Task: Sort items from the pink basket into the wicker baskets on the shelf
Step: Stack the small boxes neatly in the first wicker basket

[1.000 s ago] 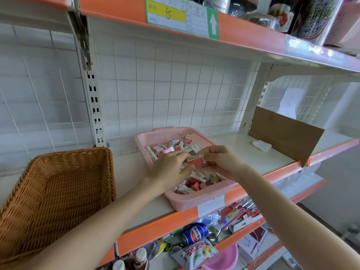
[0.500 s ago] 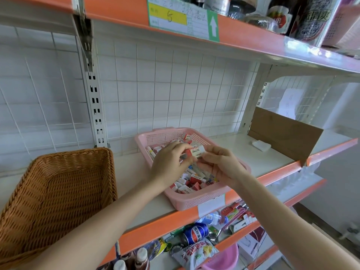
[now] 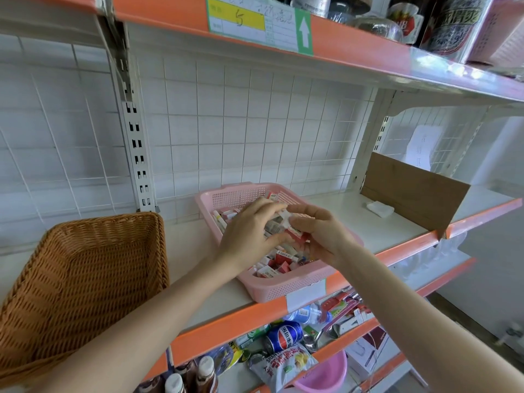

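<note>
Your shelf (image 3: 354, 222) carries the wicker basket (image 3: 85, 279) at its left end, showing nothing inside, so I judge sorting barely begun; the pink basket (image 3: 283, 290) at the front edge holds many small boxes (image 3: 272, 268); your left hand (image 3: 249, 234) and right hand (image 3: 320, 236) both pinch one red-and-white box (image 3: 295, 233) just above it.

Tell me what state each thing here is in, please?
pink basket, on the shelf, partly filled.
wicker basket, nothing visible inside.
small boxes, held above the pink basket.
left hand, grips the small boxes.
right hand, pinches the small boxes.
cola can, lying on its side.
</note>
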`<action>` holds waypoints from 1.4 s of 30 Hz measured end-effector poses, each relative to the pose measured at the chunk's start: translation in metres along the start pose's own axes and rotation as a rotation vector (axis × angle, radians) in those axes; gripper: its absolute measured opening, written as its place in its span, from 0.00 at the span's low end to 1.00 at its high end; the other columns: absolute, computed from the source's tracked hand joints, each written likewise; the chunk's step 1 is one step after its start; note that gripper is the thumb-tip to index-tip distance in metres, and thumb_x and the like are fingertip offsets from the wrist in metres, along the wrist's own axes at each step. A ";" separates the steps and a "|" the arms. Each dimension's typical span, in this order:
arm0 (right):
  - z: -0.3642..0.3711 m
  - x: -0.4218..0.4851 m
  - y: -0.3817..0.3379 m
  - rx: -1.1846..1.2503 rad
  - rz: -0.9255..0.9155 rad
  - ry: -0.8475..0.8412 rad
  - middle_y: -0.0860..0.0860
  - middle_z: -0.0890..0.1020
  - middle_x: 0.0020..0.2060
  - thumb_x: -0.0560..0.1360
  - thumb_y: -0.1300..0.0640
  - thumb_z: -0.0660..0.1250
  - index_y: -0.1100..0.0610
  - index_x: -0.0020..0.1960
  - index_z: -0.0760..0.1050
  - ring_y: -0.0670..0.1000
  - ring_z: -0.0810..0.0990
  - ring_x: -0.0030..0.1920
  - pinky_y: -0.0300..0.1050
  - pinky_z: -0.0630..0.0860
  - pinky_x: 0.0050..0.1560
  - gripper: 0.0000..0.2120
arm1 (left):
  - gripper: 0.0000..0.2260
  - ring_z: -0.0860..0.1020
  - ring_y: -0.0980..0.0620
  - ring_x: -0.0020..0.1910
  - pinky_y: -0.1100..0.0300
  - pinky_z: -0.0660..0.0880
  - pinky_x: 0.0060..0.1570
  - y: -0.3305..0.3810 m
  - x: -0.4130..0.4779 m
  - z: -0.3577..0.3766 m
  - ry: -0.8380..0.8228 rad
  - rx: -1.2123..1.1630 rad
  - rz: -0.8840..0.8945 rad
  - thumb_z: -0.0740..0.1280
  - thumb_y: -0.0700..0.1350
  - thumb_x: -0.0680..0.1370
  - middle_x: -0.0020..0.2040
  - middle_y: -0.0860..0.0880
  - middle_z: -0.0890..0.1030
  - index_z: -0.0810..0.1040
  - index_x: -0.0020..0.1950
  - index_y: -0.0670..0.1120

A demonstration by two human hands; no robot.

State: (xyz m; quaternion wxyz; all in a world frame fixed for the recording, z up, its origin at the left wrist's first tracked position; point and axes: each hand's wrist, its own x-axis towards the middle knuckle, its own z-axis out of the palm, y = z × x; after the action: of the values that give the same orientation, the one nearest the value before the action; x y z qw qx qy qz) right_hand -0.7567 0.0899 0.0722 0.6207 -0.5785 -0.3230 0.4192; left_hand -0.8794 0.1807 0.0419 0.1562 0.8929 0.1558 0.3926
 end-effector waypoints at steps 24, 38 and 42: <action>0.010 0.080 0.035 -1.791 -0.048 -0.280 0.49 0.71 0.29 0.69 0.58 0.72 0.57 0.32 0.64 0.47 0.69 0.30 0.37 0.67 0.31 0.16 | 0.17 0.72 0.49 0.60 0.61 0.66 0.56 -0.015 -0.016 0.009 -0.071 0.083 -0.394 0.67 0.46 0.77 0.63 0.46 0.74 0.75 0.64 0.42; -0.036 0.047 0.001 -0.113 0.066 -0.222 0.57 0.82 0.32 0.75 0.77 0.54 0.61 0.47 0.74 0.51 0.83 0.31 0.39 0.80 0.29 0.15 | 0.19 0.74 0.49 0.58 0.62 0.68 0.54 -0.014 -0.016 0.010 -0.086 0.104 -0.414 0.68 0.46 0.76 0.62 0.47 0.75 0.75 0.65 0.43; -0.034 0.038 0.005 0.042 0.006 -0.204 0.56 0.82 0.33 0.76 0.69 0.60 0.62 0.41 0.73 0.48 0.82 0.30 0.38 0.80 0.31 0.07 | 0.18 0.75 0.49 0.57 0.60 0.69 0.56 -0.012 -0.016 0.009 -0.080 0.113 -0.418 0.69 0.46 0.76 0.62 0.47 0.75 0.75 0.65 0.43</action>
State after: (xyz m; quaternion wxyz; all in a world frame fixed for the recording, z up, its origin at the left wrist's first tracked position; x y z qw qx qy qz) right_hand -0.7111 0.1085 0.0597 0.5954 -0.5205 -0.3740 0.4845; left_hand -0.8847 0.1840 0.0206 0.1901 0.8634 0.3530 0.3063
